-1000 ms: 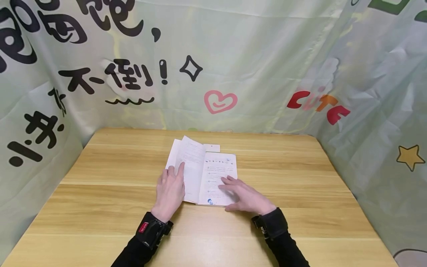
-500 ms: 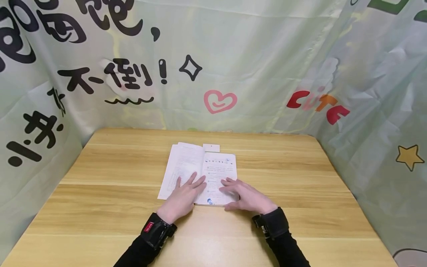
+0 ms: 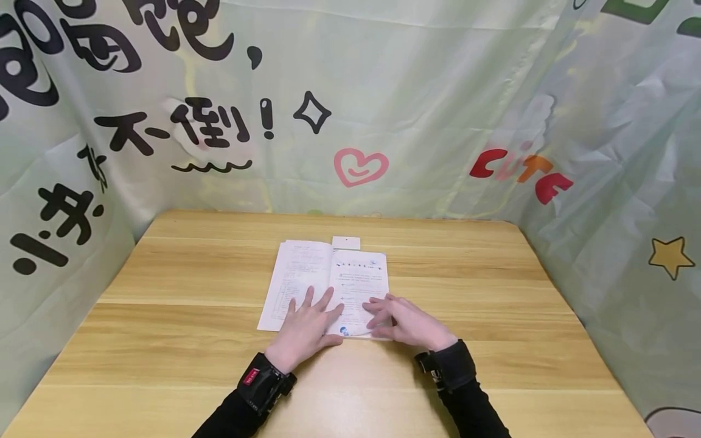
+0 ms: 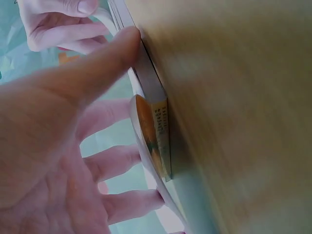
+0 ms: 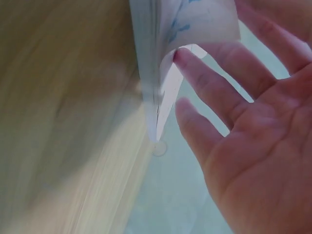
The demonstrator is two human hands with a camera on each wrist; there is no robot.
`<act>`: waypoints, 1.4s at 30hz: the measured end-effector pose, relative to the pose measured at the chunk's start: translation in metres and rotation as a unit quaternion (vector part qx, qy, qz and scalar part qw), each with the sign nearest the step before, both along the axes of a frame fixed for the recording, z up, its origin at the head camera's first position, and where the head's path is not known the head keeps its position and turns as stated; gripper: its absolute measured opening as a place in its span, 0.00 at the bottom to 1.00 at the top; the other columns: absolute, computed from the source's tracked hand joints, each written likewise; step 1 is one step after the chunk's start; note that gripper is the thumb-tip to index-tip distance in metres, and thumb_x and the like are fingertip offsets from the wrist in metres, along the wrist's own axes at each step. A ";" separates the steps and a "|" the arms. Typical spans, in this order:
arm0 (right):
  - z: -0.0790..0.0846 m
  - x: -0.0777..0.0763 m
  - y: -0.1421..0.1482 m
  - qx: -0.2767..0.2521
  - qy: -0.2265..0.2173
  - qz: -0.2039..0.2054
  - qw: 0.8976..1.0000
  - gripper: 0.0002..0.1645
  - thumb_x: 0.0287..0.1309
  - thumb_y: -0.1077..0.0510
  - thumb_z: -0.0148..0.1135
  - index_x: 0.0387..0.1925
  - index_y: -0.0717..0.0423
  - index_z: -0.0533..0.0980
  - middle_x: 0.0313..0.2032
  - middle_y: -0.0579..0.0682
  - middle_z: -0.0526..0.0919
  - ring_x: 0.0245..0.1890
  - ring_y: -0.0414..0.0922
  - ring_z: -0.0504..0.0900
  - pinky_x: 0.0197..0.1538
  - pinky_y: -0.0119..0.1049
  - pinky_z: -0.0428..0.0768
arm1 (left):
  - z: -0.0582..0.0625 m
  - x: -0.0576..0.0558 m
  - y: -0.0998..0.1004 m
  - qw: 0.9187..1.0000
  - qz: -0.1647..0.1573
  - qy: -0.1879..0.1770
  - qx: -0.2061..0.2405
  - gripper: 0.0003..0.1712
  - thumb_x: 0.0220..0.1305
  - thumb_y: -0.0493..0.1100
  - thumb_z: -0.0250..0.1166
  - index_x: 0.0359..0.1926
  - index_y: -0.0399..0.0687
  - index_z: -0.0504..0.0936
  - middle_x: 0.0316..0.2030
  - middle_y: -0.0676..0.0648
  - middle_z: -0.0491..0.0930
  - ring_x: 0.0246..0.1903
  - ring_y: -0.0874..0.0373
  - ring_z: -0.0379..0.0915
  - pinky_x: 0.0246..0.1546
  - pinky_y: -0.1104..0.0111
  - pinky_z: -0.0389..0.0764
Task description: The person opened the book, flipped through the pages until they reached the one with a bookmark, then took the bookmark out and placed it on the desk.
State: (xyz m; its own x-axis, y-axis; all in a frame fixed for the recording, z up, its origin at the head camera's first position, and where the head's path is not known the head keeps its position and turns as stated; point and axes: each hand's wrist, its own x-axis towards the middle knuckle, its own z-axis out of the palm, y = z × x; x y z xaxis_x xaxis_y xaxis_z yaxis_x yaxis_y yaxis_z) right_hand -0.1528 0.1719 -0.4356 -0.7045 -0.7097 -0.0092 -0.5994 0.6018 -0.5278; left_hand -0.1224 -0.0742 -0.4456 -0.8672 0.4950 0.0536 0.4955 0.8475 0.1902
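Observation:
An open book [image 3: 302, 267] lies on the wooden table [image 3: 482, 292] in the head view. Spread across its lower middle, by the spine, is my left hand [image 3: 303, 333], with fingers apart. In the left wrist view its thumb [image 4: 127, 44] presses the book's bottom edge, and the fingertips touch the left-hand leaves. My right hand [image 3: 411, 322] is at the lower right corner, pinching a page [image 5: 204, 22] that curves up off the stack in the right wrist view. The thumb's contact with that page is partly hidden.
A small white card [image 3: 346, 243] shows just behind the book's top edge. Printed cloth [image 3: 427, 109] hangs along the back and both sides of the table. Both wrists wear black bands.
The leaf my left hand held up has come down flat on the left side. That hand has moved right and spread out. The right fingers have drawn in, lifting a page corner.

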 end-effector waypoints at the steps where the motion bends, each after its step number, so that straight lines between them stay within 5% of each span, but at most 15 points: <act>1: 0.000 0.000 0.000 -0.004 -0.002 0.003 1.000 0.09 0.54 0.56 0.67 0.37 0.54 0.86 0.59 0.55 0.76 0.64 0.52 0.67 0.68 0.57 0.58 | 0.000 0.000 0.000 1.000 -0.002 0.003 0.000 0.37 0.56 0.63 0.63 0.64 0.52 0.74 0.69 0.39 0.62 0.64 0.30 0.52 0.54 0.31 0.63; 15: 0.004 0.000 -0.002 -0.017 0.057 0.029 0.998 0.07 0.52 0.69 0.64 0.31 0.58 0.84 0.41 0.53 0.87 0.49 0.47 0.81 0.67 0.57 0.61 | 0.003 0.004 0.006 1.000 -0.020 -0.006 -0.003 0.37 0.56 0.64 0.61 0.62 0.51 0.76 0.64 0.40 0.70 0.58 0.23 0.57 0.51 0.32 0.67; 21: 0.011 0.002 -0.001 -0.026 0.049 0.017 0.998 0.04 0.53 0.65 0.66 0.31 0.55 0.84 0.30 0.44 0.87 0.32 0.35 0.82 0.66 0.57 0.63 | 0.005 0.010 0.011 1.000 -0.027 0.013 -0.011 0.36 0.56 0.66 0.60 0.59 0.49 0.78 0.60 0.41 0.74 0.54 0.23 0.63 0.49 0.35 0.71; 26: 0.016 0.003 -0.002 -0.054 0.058 0.004 0.997 0.02 0.53 0.59 0.67 0.30 0.52 0.84 0.28 0.41 0.85 0.31 0.33 0.81 0.64 0.53 0.68 | 0.003 0.012 0.014 0.999 -0.013 0.039 0.001 0.36 0.56 0.68 0.59 0.58 0.49 0.79 0.58 0.41 0.77 0.53 0.23 0.64 0.47 0.35 0.72; 29: 0.016 0.002 -0.004 -0.073 0.085 0.004 0.994 0.02 0.52 0.56 0.68 0.29 0.50 0.83 0.28 0.37 0.84 0.30 0.32 0.79 0.54 0.45 0.78 | 0.001 0.012 0.016 0.999 -0.002 0.047 0.002 0.37 0.57 0.69 0.58 0.58 0.49 0.79 0.57 0.42 0.77 0.53 0.23 0.64 0.47 0.34 0.72; 33: 0.014 0.000 -0.008 -0.119 0.136 0.008 0.983 0.03 0.51 0.56 0.69 0.27 0.48 0.81 0.27 0.35 0.83 0.31 0.33 0.78 0.40 0.38 0.81 | -0.001 0.012 0.018 0.998 0.008 0.061 0.002 0.34 0.59 0.68 0.57 0.56 0.50 0.81 0.56 0.42 0.79 0.52 0.24 0.66 0.47 0.35 0.72; 42: 0.014 -0.003 -0.018 -0.252 0.258 -0.016 0.932 0.15 0.43 0.65 0.73 0.38 0.59 0.82 0.45 0.55 0.83 0.52 0.51 0.76 0.57 0.52 0.74 | -0.007 0.008 0.020 0.990 0.023 0.135 0.021 0.16 0.65 0.50 0.58 0.48 0.48 0.83 0.45 0.48 0.85 0.45 0.32 0.76 0.38 0.43 0.80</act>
